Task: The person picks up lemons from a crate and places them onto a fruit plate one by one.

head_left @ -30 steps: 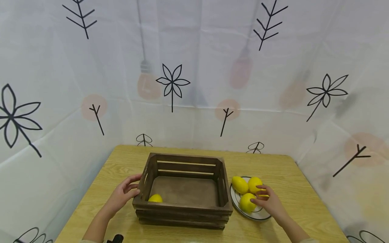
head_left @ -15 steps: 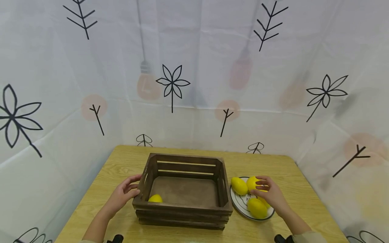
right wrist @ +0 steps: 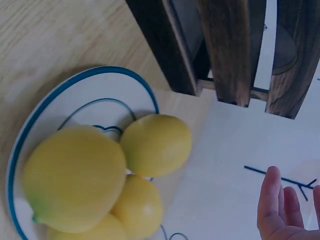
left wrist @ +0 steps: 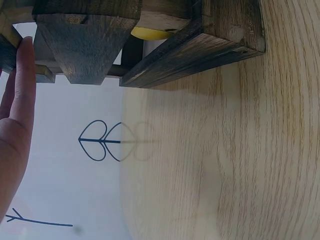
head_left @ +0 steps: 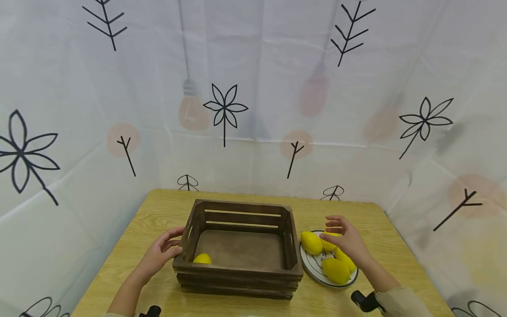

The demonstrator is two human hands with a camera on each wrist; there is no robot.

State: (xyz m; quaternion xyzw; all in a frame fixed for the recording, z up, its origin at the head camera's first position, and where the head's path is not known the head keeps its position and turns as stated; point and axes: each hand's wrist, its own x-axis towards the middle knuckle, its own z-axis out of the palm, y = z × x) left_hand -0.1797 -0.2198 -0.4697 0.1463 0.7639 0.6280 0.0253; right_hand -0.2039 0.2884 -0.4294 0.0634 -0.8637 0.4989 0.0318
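My left hand (head_left: 158, 253) rests against the left end of a dark brown slatted wooden crate (head_left: 237, 281), its fingers extended along the side. In the left wrist view, a straight finger (left wrist: 25, 85) touches a slat. One yellow lemon (head_left: 203, 259) lies in the crate's front left corner, partly hidden by the front wall. To the crate's right, several lemons (head_left: 336, 270) sit on a white plate (head_left: 314, 264) with a dark rim. Over the plate's far right side hovers my right hand (head_left: 348, 241), fingers loosely bent and holding nothing. It partly hides the back lemon (head_left: 329, 245).
A light wood-grain table (head_left: 158, 211) carries the crate and plate. White cloth (head_left: 253, 167) printed with plants and bulbs hangs around its back and sides. The plate stands close beside the crate's right wall. A black wrist mount (head_left: 364, 301) sits on my right forearm.
My right hand has risen off the lemons and moved away toward the back of the plate. The front lemon has shifted right, and another lemon shows beside it. My left hand stays put.
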